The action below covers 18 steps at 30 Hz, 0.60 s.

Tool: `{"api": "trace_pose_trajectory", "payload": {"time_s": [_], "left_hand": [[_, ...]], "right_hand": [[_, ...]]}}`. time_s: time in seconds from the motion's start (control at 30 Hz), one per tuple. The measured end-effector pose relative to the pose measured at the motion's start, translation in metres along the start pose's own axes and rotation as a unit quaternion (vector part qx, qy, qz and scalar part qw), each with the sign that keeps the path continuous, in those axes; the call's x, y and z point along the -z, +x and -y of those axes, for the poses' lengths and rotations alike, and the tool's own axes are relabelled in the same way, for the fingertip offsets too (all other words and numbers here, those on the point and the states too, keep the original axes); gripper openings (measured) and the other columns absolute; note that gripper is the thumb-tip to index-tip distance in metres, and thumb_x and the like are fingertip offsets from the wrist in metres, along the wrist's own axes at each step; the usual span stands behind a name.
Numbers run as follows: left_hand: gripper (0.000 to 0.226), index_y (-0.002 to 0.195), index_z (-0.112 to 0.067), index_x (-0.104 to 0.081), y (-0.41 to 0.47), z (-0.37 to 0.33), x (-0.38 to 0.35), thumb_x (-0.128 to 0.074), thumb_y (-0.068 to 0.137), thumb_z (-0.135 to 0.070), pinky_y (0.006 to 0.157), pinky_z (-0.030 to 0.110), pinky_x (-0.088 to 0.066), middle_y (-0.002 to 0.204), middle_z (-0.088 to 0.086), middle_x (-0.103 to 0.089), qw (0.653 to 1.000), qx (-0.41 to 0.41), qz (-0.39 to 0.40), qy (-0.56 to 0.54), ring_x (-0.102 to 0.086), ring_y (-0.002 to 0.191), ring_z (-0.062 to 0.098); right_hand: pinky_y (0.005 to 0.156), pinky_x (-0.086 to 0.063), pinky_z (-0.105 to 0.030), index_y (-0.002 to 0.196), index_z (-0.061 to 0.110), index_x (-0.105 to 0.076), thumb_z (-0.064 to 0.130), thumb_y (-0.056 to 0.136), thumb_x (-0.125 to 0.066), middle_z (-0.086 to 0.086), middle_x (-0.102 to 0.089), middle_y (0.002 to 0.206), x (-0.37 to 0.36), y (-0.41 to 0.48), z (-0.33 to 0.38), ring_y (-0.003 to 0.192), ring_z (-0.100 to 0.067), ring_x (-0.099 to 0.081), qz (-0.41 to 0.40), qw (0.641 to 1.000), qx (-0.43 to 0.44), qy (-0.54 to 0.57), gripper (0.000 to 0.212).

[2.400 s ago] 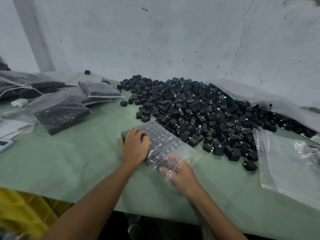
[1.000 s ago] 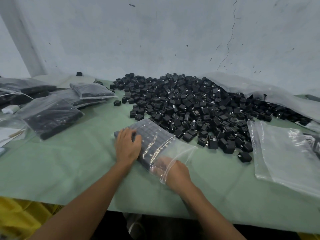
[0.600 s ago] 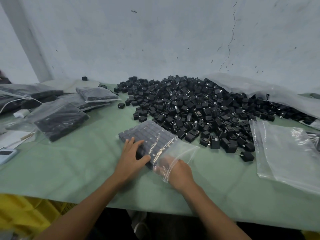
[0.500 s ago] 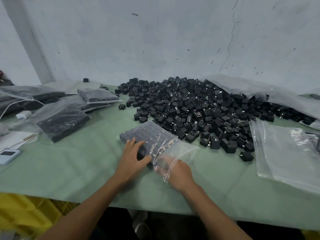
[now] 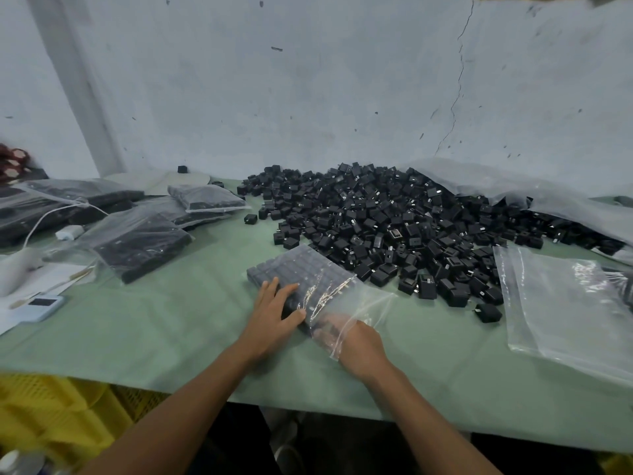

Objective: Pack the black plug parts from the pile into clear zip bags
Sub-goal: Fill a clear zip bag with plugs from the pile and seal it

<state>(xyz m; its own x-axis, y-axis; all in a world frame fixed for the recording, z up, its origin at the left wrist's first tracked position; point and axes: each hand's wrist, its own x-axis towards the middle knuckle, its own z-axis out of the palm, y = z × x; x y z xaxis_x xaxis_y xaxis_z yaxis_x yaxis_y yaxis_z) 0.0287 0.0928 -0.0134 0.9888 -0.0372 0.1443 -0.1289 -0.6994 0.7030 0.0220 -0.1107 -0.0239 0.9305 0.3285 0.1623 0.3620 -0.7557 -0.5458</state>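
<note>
a table covered in green cloth (image 5: pixel 154 330) is seen from above, set against a pale, cracked wall (image 5: pixel 308 97). a clear zip bag (image 5: pixel 308 269) is laid flat toward the table's front edge, touching the near edge of a large pile of black plug parts (image 5: pixel 394 217). its far half is filled with neat rows of the parts, and its mouth is turned toward the viewer.

the left hand (image 5: pixel 274 313) is laid on the near left corner of the packed rows, with fingers straight and spread, pressed onto the film. the right hand (image 5: pixel 359 344) is pushed into the bag's open mouth. its fingers are seen only as a blur through the plastic (whether anything is gripped there cannot be told).

empty clear bags (image 5: pixel 565 310) are laid flat at the right, just beside the pile. a crumpled plastic sheet (image 5: pixel 496 186) is spread behind the pile at the back right. several filled bags (image 5: pixel 144 241) are heaped at the left, well apart from the hands, with a white charger (image 5: pixel 70 232) and its cable beside them. a yellow crate (image 5: pixel 51 406) is seen below the table's front edge at the left.
</note>
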Motion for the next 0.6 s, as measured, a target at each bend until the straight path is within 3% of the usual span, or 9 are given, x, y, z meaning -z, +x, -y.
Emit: {"api": "trace_pose_trajectory", "payload": {"time_s": [0.13,0.23,0.33,0.4,0.5,0.6], "left_hand": [[0.063,0.155,-0.031,-0.034,0.000,0.002,-0.002,-0.061,0.099,-0.036,0.125,0.047,-0.008,0.170,0.002,-0.009,1.000,-0.001,-0.012,0.001,0.005,0.156,0.018],[0.066,0.156,-0.033,-0.032,0.002,0.006,-0.004,-0.062,0.098,-0.038,0.125,0.049,-0.010,0.170,-0.001,-0.010,1.000,-0.003,-0.022,0.004,0.003,0.156,0.017],[0.068,0.156,-0.031,-0.032,0.002,0.006,-0.006,-0.064,0.096,-0.038,0.125,0.047,-0.012,0.169,-0.002,-0.014,0.999,-0.002,-0.033,0.005,0.000,0.156,0.015],[0.068,0.155,-0.028,-0.033,0.001,0.005,-0.007,-0.066,0.095,-0.035,0.125,0.046,-0.013,0.168,-0.002,-0.019,0.999,-0.006,-0.047,-0.006,-0.003,0.156,0.014],[0.070,0.155,-0.024,-0.034,0.000,0.004,-0.008,-0.068,0.095,-0.032,0.125,0.040,-0.012,0.167,-0.002,-0.020,0.998,-0.006,-0.059,-0.018,-0.004,0.156,0.013],[0.071,0.156,-0.022,-0.034,0.002,0.005,-0.009,-0.068,0.095,-0.031,0.125,0.039,-0.011,0.168,-0.001,-0.020,0.998,-0.004,-0.060,-0.012,-0.004,0.156,0.014]], "right_hand": [[0.073,-0.044,-0.025,0.094,0.029,-0.067,0.031,0.097,-0.056,0.012,-0.062,0.091,0.004,-0.013,-0.001,0.085,-0.007,-0.057,-0.002,0.996,0.070,0.063,0.011],[0.087,-0.044,-0.025,0.085,0.021,-0.073,0.014,0.089,-0.059,0.009,-0.064,0.092,0.020,-0.025,-0.026,0.093,-0.009,-0.056,-0.045,0.996,0.038,0.063,0.016],[0.087,-0.043,-0.028,0.097,0.020,-0.072,0.011,0.090,-0.058,0.007,-0.060,0.099,0.056,-0.023,-0.064,0.097,-0.015,-0.053,-0.166,0.985,-0.047,-0.023,0.019],[0.089,-0.043,-0.032,0.117,0.018,-0.066,0.009,0.091,-0.057,-0.002,-0.056,0.114,0.079,-0.012,-0.083,0.103,-0.022,-0.051,-0.212,0.969,-0.092,-0.087,0.029],[0.097,-0.043,-0.040,0.143,0.024,-0.047,0.020,0.096,-0.055,-0.012,-0.041,0.137,0.096,0.008,-0.106,0.118,-0.031,-0.044,-0.171,0.956,-0.178,-0.155,0.048],[0.103,-0.041,-0.044,0.145,0.025,-0.043,0.034,0.098,-0.054,-0.011,-0.032,0.149,0.094,0.020,-0.120,0.128,-0.033,-0.040,-0.110,0.955,-0.217,-0.172,0.048]]}}
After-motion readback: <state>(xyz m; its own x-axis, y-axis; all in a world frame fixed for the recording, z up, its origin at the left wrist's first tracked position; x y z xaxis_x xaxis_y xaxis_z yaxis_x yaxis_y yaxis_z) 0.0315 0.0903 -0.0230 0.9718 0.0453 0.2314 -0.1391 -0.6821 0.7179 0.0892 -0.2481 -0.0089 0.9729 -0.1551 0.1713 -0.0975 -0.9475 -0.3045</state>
